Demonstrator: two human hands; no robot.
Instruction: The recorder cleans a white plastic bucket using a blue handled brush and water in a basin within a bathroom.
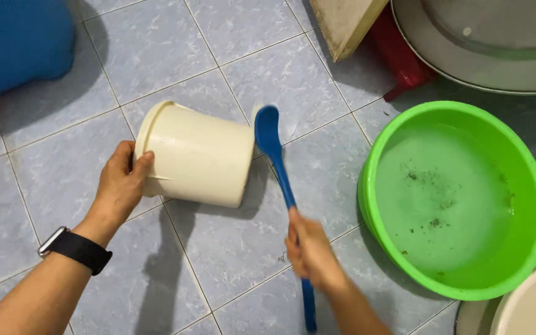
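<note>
The tub [196,154] is held on its side above the floor [231,248] by the left hand [121,184], closed over its rim. The brush [280,180] is clenched in the right hand [310,254]; the tub could be knocked loose by a hard scrub.

Both forearms reach forward, left hand [121,186] and right hand [311,254] clenched.
</note>
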